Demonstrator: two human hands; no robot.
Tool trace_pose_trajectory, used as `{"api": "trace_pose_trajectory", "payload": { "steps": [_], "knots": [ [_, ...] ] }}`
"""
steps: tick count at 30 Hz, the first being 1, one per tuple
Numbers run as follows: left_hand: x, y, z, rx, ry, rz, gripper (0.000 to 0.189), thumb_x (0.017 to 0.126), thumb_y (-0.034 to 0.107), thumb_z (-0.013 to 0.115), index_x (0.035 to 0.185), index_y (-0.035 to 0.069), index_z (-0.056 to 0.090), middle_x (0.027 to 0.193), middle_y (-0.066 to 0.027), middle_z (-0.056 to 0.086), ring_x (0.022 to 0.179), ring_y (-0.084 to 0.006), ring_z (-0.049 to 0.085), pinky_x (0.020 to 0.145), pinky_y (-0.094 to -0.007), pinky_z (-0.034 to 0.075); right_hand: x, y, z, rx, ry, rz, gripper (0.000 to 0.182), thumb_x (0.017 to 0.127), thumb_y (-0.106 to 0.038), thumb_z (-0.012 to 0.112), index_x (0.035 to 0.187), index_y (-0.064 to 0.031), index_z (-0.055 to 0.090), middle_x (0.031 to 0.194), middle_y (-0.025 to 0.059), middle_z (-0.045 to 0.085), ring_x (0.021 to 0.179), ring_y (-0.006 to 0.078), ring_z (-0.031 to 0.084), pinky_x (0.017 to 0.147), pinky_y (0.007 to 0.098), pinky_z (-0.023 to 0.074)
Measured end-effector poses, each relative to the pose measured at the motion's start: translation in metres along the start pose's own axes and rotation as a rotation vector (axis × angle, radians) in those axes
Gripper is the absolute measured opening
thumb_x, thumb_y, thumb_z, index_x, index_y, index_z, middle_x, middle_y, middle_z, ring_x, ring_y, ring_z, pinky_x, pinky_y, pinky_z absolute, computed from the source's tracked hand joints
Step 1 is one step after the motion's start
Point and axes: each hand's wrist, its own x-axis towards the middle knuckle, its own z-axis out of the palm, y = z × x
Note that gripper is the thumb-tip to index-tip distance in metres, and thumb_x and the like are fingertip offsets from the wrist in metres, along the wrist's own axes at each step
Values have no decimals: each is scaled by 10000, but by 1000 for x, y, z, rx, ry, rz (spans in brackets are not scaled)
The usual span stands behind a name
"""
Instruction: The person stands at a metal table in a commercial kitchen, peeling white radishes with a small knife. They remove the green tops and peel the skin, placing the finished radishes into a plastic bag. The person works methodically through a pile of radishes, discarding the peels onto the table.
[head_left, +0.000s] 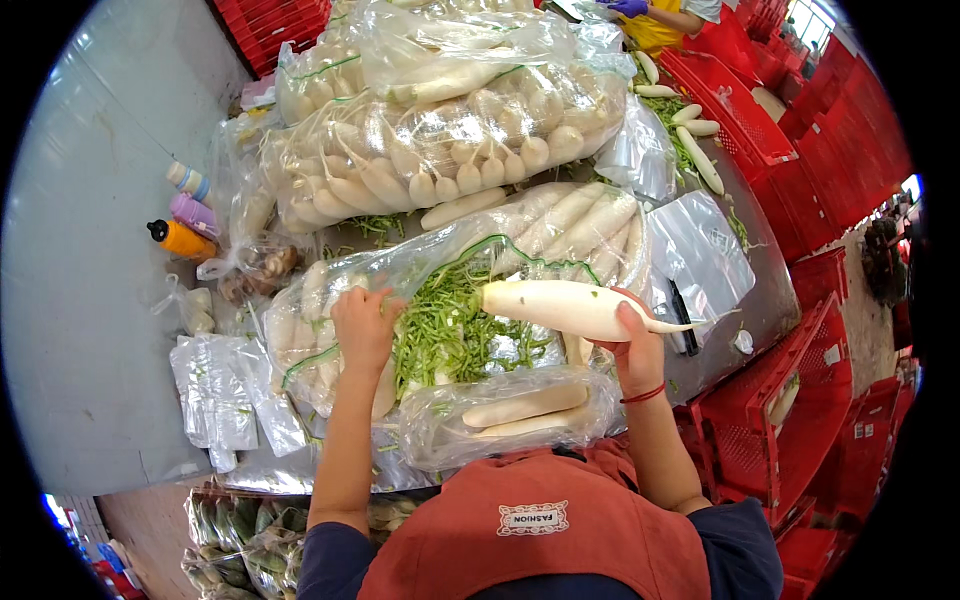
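My right hand (636, 337) grips a white daikon radish (555, 304) near its thin root end. The radish lies level above the table, its cut top pointing left. My left hand (363, 324) is curled over a clear plastic bag (315, 300) of radishes on the left; I cannot tell whether the fingers pinch the film. Between the hands is a heap of chopped green stems (442, 322). Behind it lies another clear bag with a green strip (559, 232), full of radishes. Nearest my body, a clear bag (427, 435) holds at least two radishes.
Large bags of radishes (450, 150) are piled at the back. On the right lie flat plastic bags (701, 247) and a black marker or knife (682, 319). Red crates (780, 405) stand beside the table. An orange bottle (184, 240) is at left. A gloved co-worker (667, 19) stands far back.
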Motion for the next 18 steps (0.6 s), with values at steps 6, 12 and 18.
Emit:
{"api": "trace_pose_trajectory", "payload": {
  "steps": [6,12,18],
  "knots": [
    [-1,-10,-10,139,-41,111,510,806,419,600,1213,115,551,1362,-196,348,1290,-413,177,1049,-542,135,-10,-11,-40,148,-60,254,475,844,-356,533,1171,-13,492,1068,133,593,890,256,624,709,378,550],
    [-75,39,-75,45,-191,22,656,782,411,632,1325,110,417,1287,-195,437,1205,-351,356,939,-485,327,-46,-31,-65,-375,-88,189,370,760,-187,653,1056,23,584,938,97,630,810,169,614,702,283,509],
    [-123,45,-43,-259,-644,-266,468,833,328,612,1219,90,496,808,-96,576,619,-220,559,583,-359,463,-66,42,-27,-487,-285,136,392,729,-159,733,1064,1,608,975,73,626,859,129,587,736,250,492]
  ]
}}
